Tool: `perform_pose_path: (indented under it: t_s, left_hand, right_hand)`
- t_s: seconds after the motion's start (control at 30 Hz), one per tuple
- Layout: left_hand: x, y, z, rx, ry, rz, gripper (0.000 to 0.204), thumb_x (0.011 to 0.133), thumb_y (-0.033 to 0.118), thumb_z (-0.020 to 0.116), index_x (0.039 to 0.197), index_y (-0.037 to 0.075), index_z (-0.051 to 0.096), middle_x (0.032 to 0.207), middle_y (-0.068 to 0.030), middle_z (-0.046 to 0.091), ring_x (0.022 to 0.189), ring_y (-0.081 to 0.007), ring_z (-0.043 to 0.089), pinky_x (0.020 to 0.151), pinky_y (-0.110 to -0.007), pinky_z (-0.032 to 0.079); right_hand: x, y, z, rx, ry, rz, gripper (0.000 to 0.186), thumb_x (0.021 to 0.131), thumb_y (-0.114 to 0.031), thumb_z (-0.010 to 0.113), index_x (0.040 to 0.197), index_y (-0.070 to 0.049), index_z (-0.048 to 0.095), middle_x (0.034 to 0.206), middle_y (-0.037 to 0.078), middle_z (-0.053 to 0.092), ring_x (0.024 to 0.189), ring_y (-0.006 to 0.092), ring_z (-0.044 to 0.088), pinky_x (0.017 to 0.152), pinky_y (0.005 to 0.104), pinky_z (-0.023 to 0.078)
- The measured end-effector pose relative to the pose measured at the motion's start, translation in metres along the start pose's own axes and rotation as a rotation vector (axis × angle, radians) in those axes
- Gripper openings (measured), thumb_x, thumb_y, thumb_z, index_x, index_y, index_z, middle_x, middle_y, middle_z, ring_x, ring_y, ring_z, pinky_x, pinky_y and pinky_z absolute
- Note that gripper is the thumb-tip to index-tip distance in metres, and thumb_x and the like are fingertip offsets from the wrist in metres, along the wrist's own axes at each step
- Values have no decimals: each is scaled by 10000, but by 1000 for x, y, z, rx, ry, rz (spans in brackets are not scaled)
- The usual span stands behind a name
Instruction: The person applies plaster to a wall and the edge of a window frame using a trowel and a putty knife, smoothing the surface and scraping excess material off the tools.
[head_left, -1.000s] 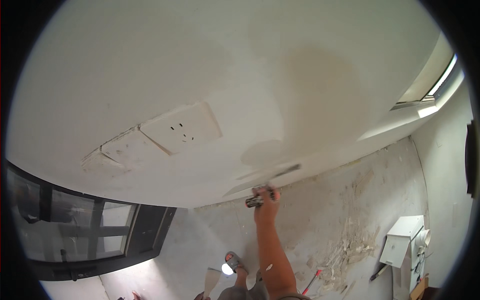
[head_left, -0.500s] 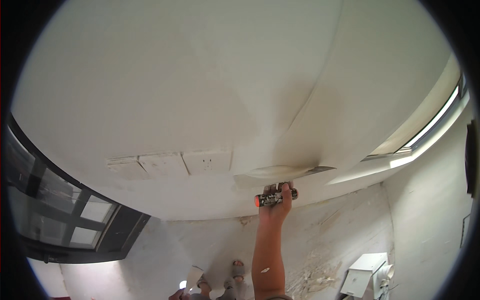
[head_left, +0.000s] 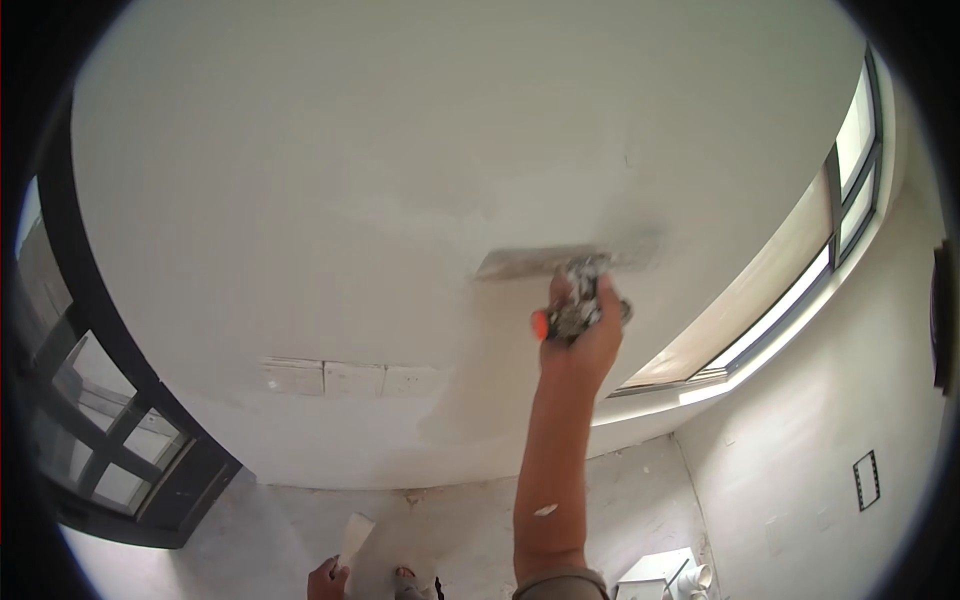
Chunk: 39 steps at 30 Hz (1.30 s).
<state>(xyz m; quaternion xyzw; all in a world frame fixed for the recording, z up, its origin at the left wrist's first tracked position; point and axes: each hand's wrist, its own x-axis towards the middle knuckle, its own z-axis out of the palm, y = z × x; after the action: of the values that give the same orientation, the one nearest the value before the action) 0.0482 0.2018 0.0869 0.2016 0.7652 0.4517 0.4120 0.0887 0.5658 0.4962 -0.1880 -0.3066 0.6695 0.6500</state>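
My right hand [head_left: 598,335] is closed round the handle of a plastering trowel [head_left: 525,263], a wide metal blade with a putty-smeared grip and an orange end cap. The blade lies against the pale plastered wall [head_left: 350,150] and is blurred by motion. Fresh, slightly darker plaster shows around and below it. Low at the bottom edge, my left hand [head_left: 328,578] grips a putty knife [head_left: 355,538] with a pale blade pointing up. Part of that hand is cut off by the frame.
A row of plaster-smeared socket plates [head_left: 325,378] sits low in the wall. A dark-framed glazed door [head_left: 190,480] stands at left and a window [head_left: 770,310] at right. A white box [head_left: 655,575] rests on the dusty floor [head_left: 450,510].
The trowel has swept up the wall in my right hand. The long raised line of plaster has been smoothed away, with only a small mark showing. The view has shifted too.
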Motion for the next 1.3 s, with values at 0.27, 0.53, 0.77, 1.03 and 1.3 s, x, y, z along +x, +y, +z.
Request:
perform_pose_path:
  t_s: [0.27, 0.53, 0.77, 1.03, 1.3]
  left_hand:
    - [-8, 5, -10, 99, 65, 103, 409, 821, 245, 586, 1145, -4, 570, 940, -216, 639, 860, -307, 637, 764, -357, 480]
    - [-29, -21, -31, 50, 118, 66, 395, 828, 231, 581, 1151, 5, 571, 806, -169, 636, 714, -230, 621, 685, -333, 475]
    - [-73, -9, -79, 105, 198, 21, 375, 824, 228, 587, 1124, 4, 586, 752, -157, 624, 684, -236, 622, 658, -341, 479]
    - [-75, -48, -93, 178, 282, 103, 340, 821, 228, 589, 1065, -8, 602, 677, -154, 581, 600, -240, 563, 593, -356, 446]
    - [-77, -46, -108, 221, 188, 43, 360, 813, 253, 597, 1081, 13, 606, 691, -120, 587, 612, -188, 532, 608, -343, 436]
  right_hand:
    - [26, -96, 168, 65, -387, -155, 181, 893, -90, 486, 1020, 33, 450, 923, 163, 562, 853, 294, 607, 599, 358, 513]
    - [-87, -66, 123, -419, -429, -453, 243, 791, -63, 625, 1002, 18, 533, 849, 112, 601, 696, 190, 608, 541, 294, 486]
    - [-70, 24, 31, -1266, -346, -808, 253, 710, -135, 671, 939, -35, 631, 809, 159, 642, 740, 308, 625, 678, 351, 494]
    - [-85, 90, 22, -1362, -472, -631, 263, 736, -167, 670, 964, -44, 633, 827, 146, 652, 790, 295, 632, 701, 355, 497]
    - [-66, 107, -66, 71, 108, 4, 335, 822, -43, 567, 1146, 14, 502, 1096, 141, 542, 827, 242, 602, 685, 361, 529]
